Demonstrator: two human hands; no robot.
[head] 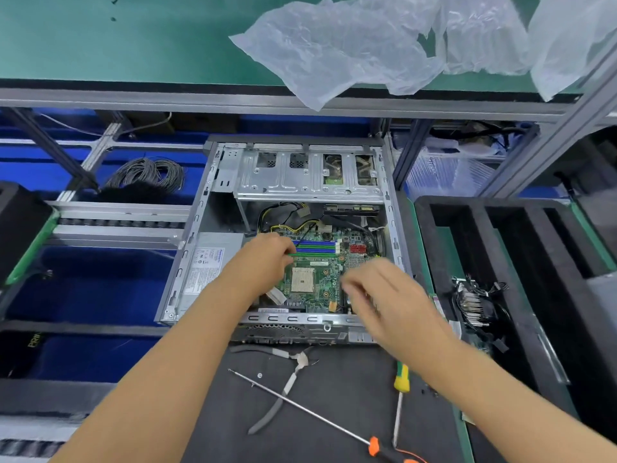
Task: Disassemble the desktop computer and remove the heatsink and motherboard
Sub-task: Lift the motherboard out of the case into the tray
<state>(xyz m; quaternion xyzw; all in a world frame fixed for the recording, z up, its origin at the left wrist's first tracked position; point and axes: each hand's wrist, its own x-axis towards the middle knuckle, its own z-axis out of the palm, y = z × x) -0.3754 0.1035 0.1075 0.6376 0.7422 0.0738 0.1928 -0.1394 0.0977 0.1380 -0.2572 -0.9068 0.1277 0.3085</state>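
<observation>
Head view showed the left hand pinching the motherboard edge inside the case; blurred right hand hovered, grip unclear. Lifting evenly, clear of cables, seemed wise.

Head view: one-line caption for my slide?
Both hands reach into the open computer case over the motherboard's bare CPU socket.

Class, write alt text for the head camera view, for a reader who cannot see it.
Two bare hands reach into an open computer case: the left hand touches the memory slots on the green motherboard, the right hand is blurred above it. The processor socket is bare. Pliers and two screwdrivers lie in front.
</observation>
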